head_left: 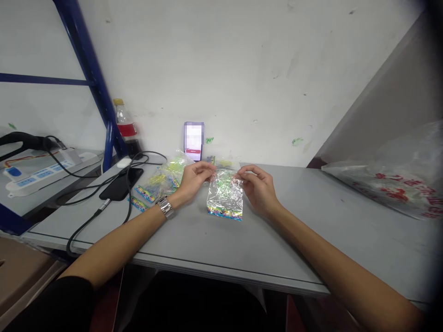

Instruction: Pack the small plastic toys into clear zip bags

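A clear plastic bag [225, 193] with a colourful printed strip along its lower edge is held above the grey table, something light green showing inside. My left hand [197, 179], with a metal watch on the wrist, pinches its upper left corner. At the upper right corner, the fingers of my right hand [258, 185] are closed on the same bag. Several similar bags [155, 182] with yellow and green contents lie in a pile left of my left hand, partly overlapping. Another one lies behind the held bag, partly hidden.
A lit phone [194, 140] leans on the wall. Left are a dark phone [122, 184] with cables, a white case [123, 163], a bottle [126, 129], a power strip [44, 175] and a blue frame [92, 69]. A large plastic bag [387, 184] lies right.
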Tool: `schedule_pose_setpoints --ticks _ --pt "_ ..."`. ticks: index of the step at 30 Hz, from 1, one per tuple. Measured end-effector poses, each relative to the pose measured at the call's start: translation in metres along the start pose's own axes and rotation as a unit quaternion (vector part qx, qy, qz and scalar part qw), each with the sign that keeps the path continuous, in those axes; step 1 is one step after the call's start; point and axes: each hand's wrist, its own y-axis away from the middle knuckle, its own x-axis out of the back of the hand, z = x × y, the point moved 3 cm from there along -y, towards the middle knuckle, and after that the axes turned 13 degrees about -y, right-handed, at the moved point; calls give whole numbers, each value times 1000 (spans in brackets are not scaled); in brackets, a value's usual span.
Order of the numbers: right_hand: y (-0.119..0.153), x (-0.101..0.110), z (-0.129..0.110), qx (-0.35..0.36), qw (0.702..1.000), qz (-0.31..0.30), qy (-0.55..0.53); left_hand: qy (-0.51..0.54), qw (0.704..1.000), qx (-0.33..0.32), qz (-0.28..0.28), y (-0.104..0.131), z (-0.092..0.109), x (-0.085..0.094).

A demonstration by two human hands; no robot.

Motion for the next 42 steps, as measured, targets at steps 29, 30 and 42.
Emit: schedule_pose_setpoints --ticks 29,30,42 --pt "8 -8 -4 27 988 -4 153 -197 978 -65 18 7 7 -4" --pt "7 -8 -4 27 987 -2 158 -204 976 -67 18 7 7 -4" --pt "3 -1 0 -20 986 2 164 -262 961 -84 12 3 3 0"
